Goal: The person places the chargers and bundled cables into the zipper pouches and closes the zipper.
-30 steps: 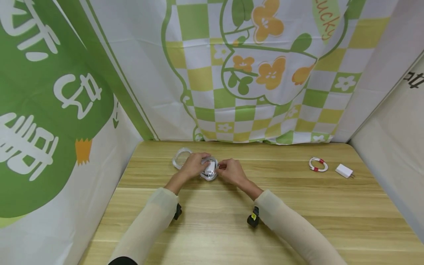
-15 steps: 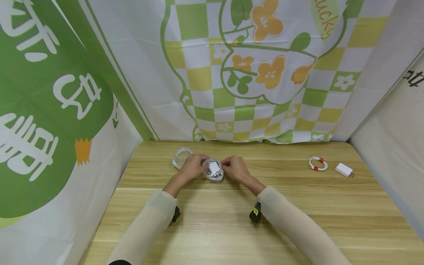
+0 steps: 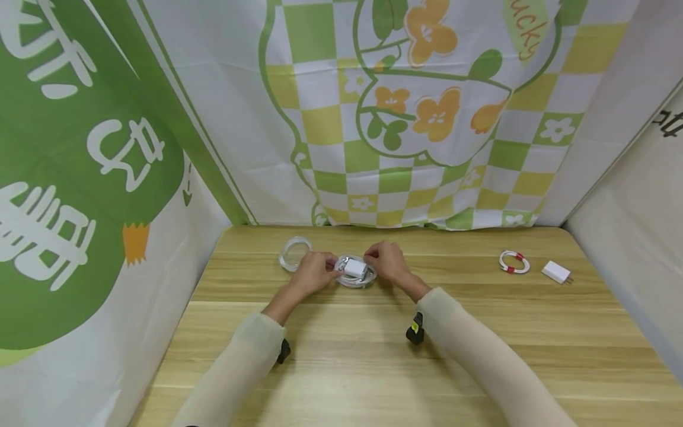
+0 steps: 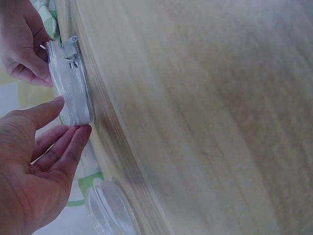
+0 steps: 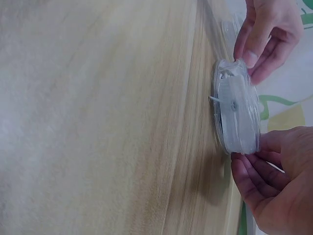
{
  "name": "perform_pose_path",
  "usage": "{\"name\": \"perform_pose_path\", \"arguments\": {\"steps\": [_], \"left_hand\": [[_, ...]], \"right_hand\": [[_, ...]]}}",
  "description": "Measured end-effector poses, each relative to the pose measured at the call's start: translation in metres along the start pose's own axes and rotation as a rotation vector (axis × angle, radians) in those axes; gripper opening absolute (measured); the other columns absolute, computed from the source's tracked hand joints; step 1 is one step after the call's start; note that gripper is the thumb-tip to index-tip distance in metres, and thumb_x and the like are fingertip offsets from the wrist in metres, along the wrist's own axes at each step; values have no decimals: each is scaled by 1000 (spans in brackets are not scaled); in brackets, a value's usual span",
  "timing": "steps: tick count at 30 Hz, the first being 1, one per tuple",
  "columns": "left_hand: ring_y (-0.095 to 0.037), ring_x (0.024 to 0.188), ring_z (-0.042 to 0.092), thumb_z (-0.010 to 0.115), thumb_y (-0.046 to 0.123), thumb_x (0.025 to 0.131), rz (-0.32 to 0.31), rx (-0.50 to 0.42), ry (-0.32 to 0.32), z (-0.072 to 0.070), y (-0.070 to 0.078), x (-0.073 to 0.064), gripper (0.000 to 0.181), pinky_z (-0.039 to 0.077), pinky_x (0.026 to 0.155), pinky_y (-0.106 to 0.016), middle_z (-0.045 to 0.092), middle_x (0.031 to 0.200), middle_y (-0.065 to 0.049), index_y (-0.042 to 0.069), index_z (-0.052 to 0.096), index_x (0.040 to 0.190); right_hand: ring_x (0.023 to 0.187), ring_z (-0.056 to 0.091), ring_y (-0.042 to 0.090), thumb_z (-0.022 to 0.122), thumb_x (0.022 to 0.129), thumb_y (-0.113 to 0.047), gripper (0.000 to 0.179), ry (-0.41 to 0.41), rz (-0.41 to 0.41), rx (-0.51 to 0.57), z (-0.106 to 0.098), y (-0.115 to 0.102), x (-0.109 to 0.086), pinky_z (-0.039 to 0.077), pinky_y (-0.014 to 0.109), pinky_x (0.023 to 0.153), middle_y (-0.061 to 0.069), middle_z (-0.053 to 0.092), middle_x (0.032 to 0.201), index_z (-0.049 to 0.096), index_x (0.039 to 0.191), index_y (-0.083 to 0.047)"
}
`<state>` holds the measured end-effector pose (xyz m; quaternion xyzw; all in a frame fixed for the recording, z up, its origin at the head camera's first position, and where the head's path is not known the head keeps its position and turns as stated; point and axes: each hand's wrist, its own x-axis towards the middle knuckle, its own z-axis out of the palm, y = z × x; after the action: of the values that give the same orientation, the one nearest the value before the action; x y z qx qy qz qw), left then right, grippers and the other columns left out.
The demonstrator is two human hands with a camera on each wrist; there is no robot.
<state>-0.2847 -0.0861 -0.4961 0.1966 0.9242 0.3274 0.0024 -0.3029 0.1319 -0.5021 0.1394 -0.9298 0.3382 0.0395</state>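
Between my two hands is a round clear zip pouch (image 3: 356, 282), with a white charger (image 3: 355, 268) and what looks like a coiled cable inside. My left hand (image 3: 313, 273) pinches its left edge between thumb and fingers. Opposite, my right hand (image 3: 388, 261) has thumb and fingertips on the other edge, one on each face in the right wrist view. A small zipper pull (image 4: 73, 39) sticks out from the pouch's rim on the right hand's side. The pouch's underside is hidden in the head view.
Behind my left hand lies a second round clear pouch (image 3: 284, 261). Far right on the wooden table (image 3: 341, 367) are a coiled white cable (image 3: 504, 267) with red ties and a white plug charger (image 3: 557, 271). A patterned curtain (image 3: 427, 196) hangs at the back edge.
The pouch has shifted right and turned, so the charger inside now lies more sideways. My right hand has moved right and slightly farther away, while the left has stayed nearly in place.
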Motion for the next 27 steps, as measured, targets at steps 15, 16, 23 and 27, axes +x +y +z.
{"name": "perform_pose_path", "arguments": {"steps": [15,16,23,27], "left_hand": [[-19,82,67,80,20,82,24,148,29,-2,9,-2,29,55,74,-34,73,92,-6,5,74,105],[-20,86,67,79,22,82,38,174,38,-3,11,-2,31,54,77,-36,73,96,-6,6,73,108],[-26,122,58,73,24,89,208,222,-1,-5,25,-1,42,46,103,-40,62,133,-9,9,64,127],[-24,131,51,70,25,91,277,253,-82,-3,30,-3,48,44,105,-41,53,143,-7,12,59,136]], "right_hand": [[82,68,17,69,92,-22,15,16,4,-14,-4,6,0,55,35,76,2,75,88,78,91,-10],[83,68,17,68,93,-24,16,14,9,-15,-5,6,-1,55,35,76,2,75,89,78,92,-11],[81,68,18,66,93,-26,20,40,14,-11,-15,10,-11,54,37,74,4,75,89,77,94,-9],[82,69,20,67,92,-23,19,43,11,-10,-21,12,-17,55,39,75,5,75,88,77,94,-7]]}}
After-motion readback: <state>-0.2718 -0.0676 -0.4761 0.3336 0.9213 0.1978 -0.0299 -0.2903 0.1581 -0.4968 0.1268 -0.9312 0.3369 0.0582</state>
